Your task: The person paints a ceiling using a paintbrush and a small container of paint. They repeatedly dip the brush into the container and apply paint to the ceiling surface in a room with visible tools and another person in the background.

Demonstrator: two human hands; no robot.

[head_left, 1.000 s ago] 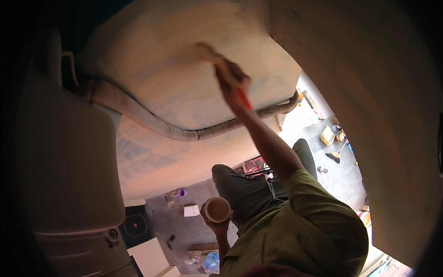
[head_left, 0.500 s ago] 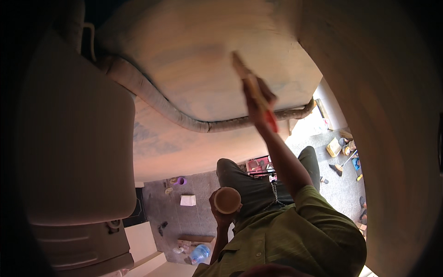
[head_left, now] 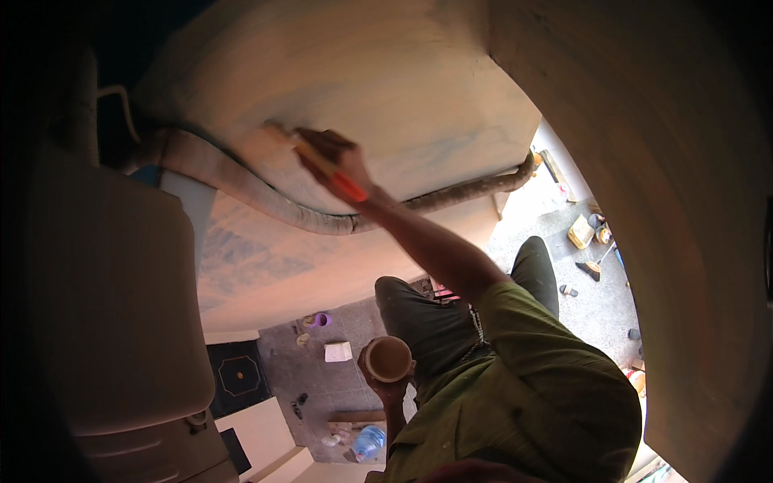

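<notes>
My right hand [head_left: 345, 153] is wrapped round a paintbrush [head_left: 349, 185] with a yellowish handle ending in red-orange. Its bristles, blurred by motion, are at the patchy cream wall [head_left: 394, 88], just above a wrapped pipe [head_left: 241, 179]; I cannot tell whether they touch it. Low in front of my body, my left hand [head_left: 390, 391] grips a round cup [head_left: 388, 359] from below. The cup is upright, and pale brownish paint or a similar liquid shows inside its rim.
A large rounded pale unit [head_left: 121, 298] fills the left side. A curved wall [head_left: 684, 201] closes in on the right. Far below, the floor holds a white box [head_left: 338, 352], a purple container [head_left: 322, 319], a blue water bottle [head_left: 369, 443] and a broom [head_left: 590, 270].
My right hand has swept the paintbrush left and slightly down along the wall, toward the pipe. The left hand still holds the cup. The view has shifted a little.
</notes>
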